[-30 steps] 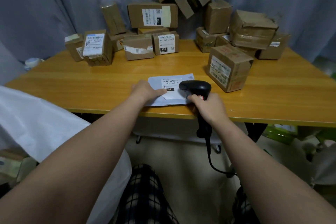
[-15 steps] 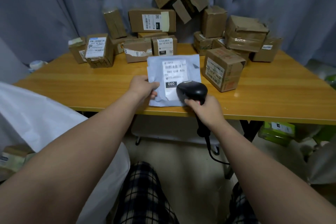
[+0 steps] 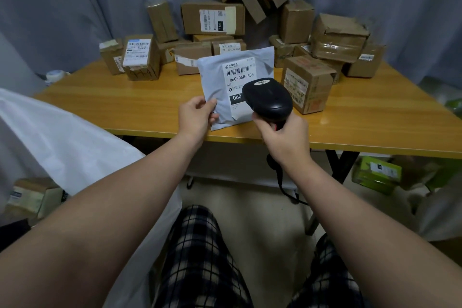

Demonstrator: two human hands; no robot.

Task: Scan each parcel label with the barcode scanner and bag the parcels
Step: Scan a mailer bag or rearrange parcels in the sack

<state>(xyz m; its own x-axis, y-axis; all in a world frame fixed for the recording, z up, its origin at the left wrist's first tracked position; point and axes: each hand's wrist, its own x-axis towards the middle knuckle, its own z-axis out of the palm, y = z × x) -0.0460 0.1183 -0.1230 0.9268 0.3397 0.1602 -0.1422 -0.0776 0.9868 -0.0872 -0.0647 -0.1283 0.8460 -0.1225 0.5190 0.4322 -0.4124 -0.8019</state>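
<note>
grey mailer [image 3: 220, 87]: tilted upright, label showing | black scanner [image 3: 268, 100]: overlapping label

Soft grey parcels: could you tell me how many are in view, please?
1. The soft grey parcel is pinched by the left hand above the table's front edge, behind the scanner held in the right hand. More may lie hidden behind the stacked boxes.

We note a yellow wooden table [image 3: 125, 107] standing before a grey curtain [image 3: 62, 7]. Green box [image 3: 377, 177] on the floor under its right side. Plaid trousers [image 3: 200, 257] nearest us.
</note>
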